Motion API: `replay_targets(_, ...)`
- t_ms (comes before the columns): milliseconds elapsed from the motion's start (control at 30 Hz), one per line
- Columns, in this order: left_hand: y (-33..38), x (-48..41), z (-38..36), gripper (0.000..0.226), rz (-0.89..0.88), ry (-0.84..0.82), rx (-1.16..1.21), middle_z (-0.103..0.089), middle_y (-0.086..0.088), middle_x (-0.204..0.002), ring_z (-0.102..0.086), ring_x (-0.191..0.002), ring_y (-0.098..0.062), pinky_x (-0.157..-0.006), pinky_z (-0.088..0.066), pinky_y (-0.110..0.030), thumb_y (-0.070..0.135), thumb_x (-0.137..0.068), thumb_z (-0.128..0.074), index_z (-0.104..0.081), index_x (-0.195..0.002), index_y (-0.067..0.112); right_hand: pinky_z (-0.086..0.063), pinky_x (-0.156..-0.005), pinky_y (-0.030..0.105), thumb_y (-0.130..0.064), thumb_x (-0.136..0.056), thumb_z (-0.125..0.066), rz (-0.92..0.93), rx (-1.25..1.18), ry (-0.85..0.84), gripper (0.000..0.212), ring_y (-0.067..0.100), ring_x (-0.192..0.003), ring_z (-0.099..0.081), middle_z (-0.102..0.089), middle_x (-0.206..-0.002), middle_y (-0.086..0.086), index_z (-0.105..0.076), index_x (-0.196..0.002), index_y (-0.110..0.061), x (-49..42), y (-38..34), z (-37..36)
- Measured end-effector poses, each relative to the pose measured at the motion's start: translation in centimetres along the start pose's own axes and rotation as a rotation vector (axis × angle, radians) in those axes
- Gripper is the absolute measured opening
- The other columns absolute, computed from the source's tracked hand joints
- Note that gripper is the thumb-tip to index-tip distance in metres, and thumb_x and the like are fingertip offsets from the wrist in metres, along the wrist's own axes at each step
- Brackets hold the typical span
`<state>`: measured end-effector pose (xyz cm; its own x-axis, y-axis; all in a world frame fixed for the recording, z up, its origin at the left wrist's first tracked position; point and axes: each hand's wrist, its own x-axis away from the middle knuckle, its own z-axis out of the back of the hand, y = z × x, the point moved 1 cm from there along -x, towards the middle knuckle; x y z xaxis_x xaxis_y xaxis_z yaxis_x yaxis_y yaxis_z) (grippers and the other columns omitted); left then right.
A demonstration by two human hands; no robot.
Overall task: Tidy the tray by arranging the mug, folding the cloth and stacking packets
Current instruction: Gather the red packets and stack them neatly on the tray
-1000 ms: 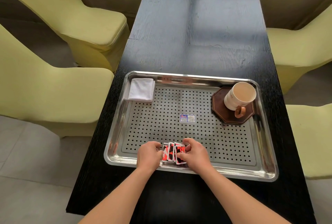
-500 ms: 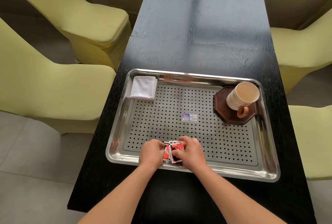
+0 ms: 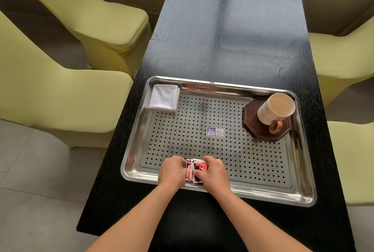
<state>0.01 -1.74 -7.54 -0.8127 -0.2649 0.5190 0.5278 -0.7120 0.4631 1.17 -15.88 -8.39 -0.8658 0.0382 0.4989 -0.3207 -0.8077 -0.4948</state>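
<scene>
A steel perforated tray (image 3: 263,170) lies on a black table. At its near edge my left hand (image 3: 172,170) and my right hand (image 3: 214,172) press from both sides on a small stack of red, white and black packets (image 3: 197,169), fingers closed around it. A folded white cloth (image 3: 164,98) lies in the tray's far left corner. A cream mug (image 3: 274,109) with a brown handle stands upright on a dark octagonal coaster (image 3: 255,130) at the far right.
A small blue and white sticker (image 3: 215,131) marks the tray's middle. The black table (image 3: 232,39) stretches away beyond the tray. Yellow-green covered chairs (image 3: 60,100) stand on both sides, over a grey tiled floor.
My hands have drawn closer together, squeezing the spread packets into a tighter stack. Cloth and mug have not moved; the camera view has shifted slightly.
</scene>
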Motion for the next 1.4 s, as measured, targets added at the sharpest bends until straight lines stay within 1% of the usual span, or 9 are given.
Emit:
replay_targets(133,-0.3,0.3,-0.2,0.037,-0.019,0.031,0.028,-0.075,0.002,-0.107,-0.069,-0.095,-0.014,-0.087,-0.057,-0.032,0.014,-0.089,-0.069,-0.069,-0.126,0.020,-0.047,-0.094,0.033,-0.039,-0.082,-0.078,0.010,-0.001,0.029,0.059,0.019,-0.111,-0.058,-0.064,-0.121,0.002,-0.057,-0.133,-0.019,0.2,-0.2,0.0)
replay_targets(333,0.0,0.4,0.3,0.024,-0.017,-0.020,0.036,-0.076,0.003,-0.086,-0.069,-0.078,-0.015,-0.074,-0.057,-0.031,0.017,-0.089,-0.066,-0.078,-0.108,0.024,-0.049,-0.089,0.033,-0.034,-0.080,-0.079,0.069,0.011,0.017,0.050,0.019,-0.104,-0.062,-0.068,-0.114,0.001,-0.062,-0.125,-0.020,0.2,-1.2,0.1)
replay_targets(467,0.1,0.6,0.6,0.027,-0.015,0.012,-0.002,-0.077,0.003,-0.099,-0.068,-0.087,-0.015,-0.078,-0.056,-0.031,0.018,-0.090,-0.061,-0.078,-0.110,0.024,-0.046,-0.075,0.028,-0.036,-0.083,-0.075,0.074,0.029,0.038,0.039,0.014,-0.087,-0.059,-0.069,-0.100,-0.002,-0.064,-0.117,-0.019,0.4,-0.6,0.5)
replay_targets(600,0.2,0.6,0.5,0.030,-0.007,0.021,0.034,-0.076,0.001,-0.111,-0.069,-0.095,-0.016,-0.085,-0.057,-0.035,0.018,-0.090,-0.058,-0.076,-0.114,0.018,-0.055,-0.075,0.034,-0.041,-0.091,-0.066,0.015,0.103,0.040,0.025,0.013,-0.081,-0.063,-0.069,-0.087,-0.004,-0.066,-0.103,-0.019,0.8,0.2,0.9)
replay_targets(700,0.5,0.7,0.2,0.028,-0.006,-0.003,0.069,-0.076,0.001,-0.109,-0.069,-0.093,-0.014,-0.085,-0.057,-0.033,0.023,-0.090,-0.061,-0.077,-0.112,0.018,-0.053,-0.075,0.032,-0.040,-0.093,-0.063,0.026,0.151,0.024,0.025,0.014,-0.084,-0.066,-0.074,-0.092,-0.004,-0.072,-0.106,-0.021,1.1,0.2,0.8)
replay_targets(900,0.3,0.5,0.1,0.030,-0.003,0.021,0.072,-0.074,0.002,-0.116,-0.066,-0.100,-0.010,-0.081,-0.048,-0.022,0.026,-0.092,-0.065,-0.073,-0.119,0.017,-0.052,-0.080,0.032,-0.042,-0.091,-0.066,0.014,0.125,0.012,0.031,0.016,-0.095,-0.067,-0.075,-0.103,-0.003,-0.072,-0.113,-0.021,1.1,0.1,0.7)
replay_targets(1167,0.4,0.4,-0.2,0.027,-0.014,-0.004,0.043,-0.076,0.001,-0.106,-0.067,-0.093,-0.010,-0.084,-0.053,-0.026,0.027,-0.090,-0.070,-0.076,-0.114,0.017,-0.048,-0.074,0.029,-0.047,-0.089,-0.067,-0.021,0.146,0.017,0.035,0.015,-0.095,-0.066,-0.074,-0.104,-0.005,-0.069,-0.114,-0.023,1.3,0.1,0.6)
replay_targets(1300,0.2,0.1,0.2,0.037,-0.008,0.012,0.055,-0.074,-0.001,-0.112,-0.067,-0.102,-0.015,-0.090,-0.054,-0.031,0.030,-0.088,-0.072,-0.070,-0.122,0.017,-0.052,-0.076,0.030,-0.047,-0.084,-0.072,-0.014,0.100,0.006,0.043,0.014,-0.091,-0.063,-0.069,-0.102,-0.005,-0.059,-0.118,-0.024,1.0,0.4,1.0)
replay_targets(1400,0.1,-0.3,0.5,0.043,-0.001,-0.018,0.069,-0.072,0.000,-0.115,-0.066,-0.106,-0.016,-0.094,-0.052,-0.034,0.035,-0.086,-0.074,-0.067,-0.126,0.018,-0.051,-0.084,0.034,-0.049,-0.083,-0.071,0.053,0.093,-0.028,0.063,0.019,-0.101,-0.060,-0.060,-0.113,0.001,-0.046,-0.137,-0.030,0.2,0.3,1.4)
